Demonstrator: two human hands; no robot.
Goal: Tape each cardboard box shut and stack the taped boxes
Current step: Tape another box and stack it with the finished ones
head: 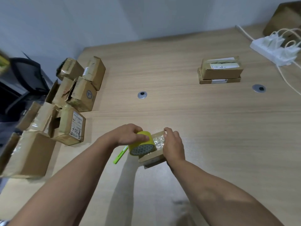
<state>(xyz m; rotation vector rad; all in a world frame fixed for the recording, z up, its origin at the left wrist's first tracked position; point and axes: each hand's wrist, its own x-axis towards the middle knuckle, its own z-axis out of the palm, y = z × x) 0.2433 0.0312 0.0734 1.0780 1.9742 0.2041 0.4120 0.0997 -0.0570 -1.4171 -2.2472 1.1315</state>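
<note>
A small flat cardboard box [152, 158] lies on the wooden table in front of me. My left hand [130, 136] grips a yellow roll of tape [140, 145] at the box's left end. A strip of clear tape [158, 141] runs from the roll across the box top. My right hand [172, 144] rests on the box's right side, fingers pressing the tape at its far edge. Two taped boxes [219, 71] sit stacked at the far right of the table. A heap of several cardboard boxes [71, 101] lies along the table's left edge.
A green pen-like tool [120, 154] lies left of the box. Two round cable grommets [142, 95] [259, 88] are set in the table. A white power strip [275, 51] with plugs and cables sits at the far right. A dark chair [21, 75] stands beyond the left edge.
</note>
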